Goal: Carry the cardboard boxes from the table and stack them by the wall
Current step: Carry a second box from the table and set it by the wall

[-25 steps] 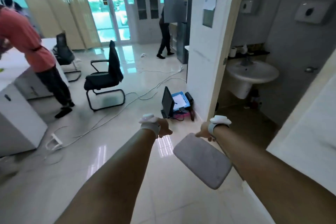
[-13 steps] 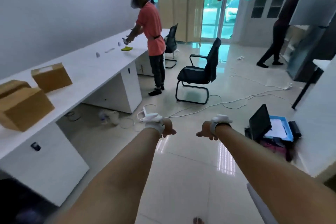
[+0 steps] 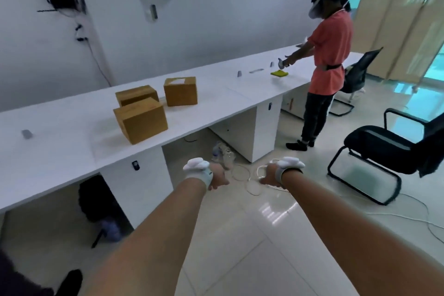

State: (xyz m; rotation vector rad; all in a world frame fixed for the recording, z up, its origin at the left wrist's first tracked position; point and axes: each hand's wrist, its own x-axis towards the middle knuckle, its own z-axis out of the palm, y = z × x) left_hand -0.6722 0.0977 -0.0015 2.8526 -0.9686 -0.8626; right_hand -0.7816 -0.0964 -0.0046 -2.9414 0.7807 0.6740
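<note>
Three brown cardboard boxes stand on the long white table (image 3: 60,137): the nearest box (image 3: 140,120) at the front, a second box (image 3: 135,94) just behind it, and a third box (image 3: 180,91) with a white label on top to their right. My left hand (image 3: 217,176) and my right hand (image 3: 270,175) reach forward over the floor, below and right of the boxes. Both wear white wrist trackers. Neither hand holds anything, and the fingers hang loosely curled downward.
A person in an orange shirt (image 3: 329,62) works at the table's far end near a yellow cloth (image 3: 279,73). A black chair (image 3: 384,151) stands at right; cables (image 3: 249,175) lie on the tiled floor. A dark bag (image 3: 93,199) sits under the table.
My view has swung left from the doorway and washroom to the table. The boxes have come from out of view toward the centre. My hands stay held out, holding nothing.
</note>
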